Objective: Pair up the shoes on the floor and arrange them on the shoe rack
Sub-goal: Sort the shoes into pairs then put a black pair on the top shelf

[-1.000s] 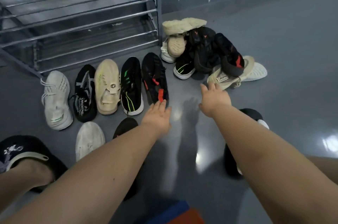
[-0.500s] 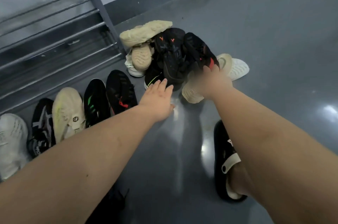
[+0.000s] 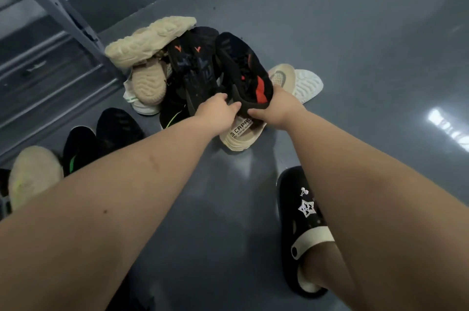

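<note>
A heap of shoes lies on the grey floor beside the metal shoe rack (image 3: 63,18). On top of the heap is a black shoe with a red patch (image 3: 243,72). My right hand (image 3: 276,110) grips its heel end, thumb under the rim. My left hand (image 3: 218,110) touches the same heel from the left, fingers curled on it. Under the black shoe lies a beige sandal with printed lettering (image 3: 238,135). Another black shoe with orange marks (image 3: 193,67) and beige shoes turned sole-up (image 3: 147,41) fill the heap's left side.
A row of shoes stands at the lower left: a beige one (image 3: 33,176), a black one with green stripes (image 3: 78,148) and a black one (image 3: 119,128). My foot in a black clog with a star charm (image 3: 304,224) is at the lower right. A white sole (image 3: 307,84) lies behind the heap.
Both hands reached forward to the heap and closed on the heel of the black and red shoe. The view swung right, so the row of shoes slid to the lower left.
</note>
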Demonstrator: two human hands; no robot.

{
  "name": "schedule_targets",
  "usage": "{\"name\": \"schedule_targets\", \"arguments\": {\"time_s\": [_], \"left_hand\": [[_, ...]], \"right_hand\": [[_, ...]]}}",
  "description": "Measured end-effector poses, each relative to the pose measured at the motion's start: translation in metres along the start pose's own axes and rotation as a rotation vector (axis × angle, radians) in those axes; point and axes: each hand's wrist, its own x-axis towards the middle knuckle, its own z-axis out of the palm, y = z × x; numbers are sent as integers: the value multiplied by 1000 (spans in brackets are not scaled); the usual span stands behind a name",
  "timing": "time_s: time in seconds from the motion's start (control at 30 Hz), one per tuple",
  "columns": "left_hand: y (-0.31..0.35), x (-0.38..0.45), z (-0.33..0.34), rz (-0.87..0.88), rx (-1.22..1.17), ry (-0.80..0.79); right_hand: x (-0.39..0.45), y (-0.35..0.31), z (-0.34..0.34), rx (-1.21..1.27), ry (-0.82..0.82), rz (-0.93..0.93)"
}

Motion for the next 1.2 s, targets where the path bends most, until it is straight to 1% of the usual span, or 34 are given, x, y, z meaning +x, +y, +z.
{"name": "schedule_targets", "arguments": {"time_s": [0.1, 0.17, 0.23, 0.3, 0.37, 0.43, 0.57, 0.63, 0.77, 0.87, 0.93, 1.03, 1.13, 1.2], "left_hand": [[8, 5, 8, -84, -237, -11], [9, 7, 11, -136, -380, 10], [11, 10, 8, -206, -576, 52], [8, 14, -3, -261, -803, 34], [0, 11, -15, -271, -954, -13], [-13, 0, -25, -253, -1013, -47], [-38, -36, -40, -195, -1102, -109], [-51, -57, -49, -182, -1137, -127], [-83, -101, -63, -220, -1185, -175], [-113, -133, -68, -236, -1233, -212], [-134, -149, -69, -238, -1286, -193], [-162, -164, -70, -237, -1369, -156], [-184, -166, -69, -220, -1361, -152], [-196, -161, -67, -222, -1324, -153]], "right_hand": [[2, -1, -2, 95, -9, 41], [1, -4, -4, 195, -58, 70], [-3, -8, -6, 448, -158, 113], [-6, -9, -7, 714, -286, 177], [-10, -8, -5, 843, -392, 214], [-15, -12, 2, 903, -436, 215], [-30, -30, 22, 895, -469, 230], [-39, -32, 31, 894, -566, 209], [-59, -31, 50, 903, -815, 168], [-74, -42, 70, 821, -914, 153], [-84, -56, 84, 798, -923, 154], [-98, -78, 107, 779, -887, 135], [-106, -90, 128, 780, -852, 104], [-108, -92, 137, 784, -800, 98]]}}
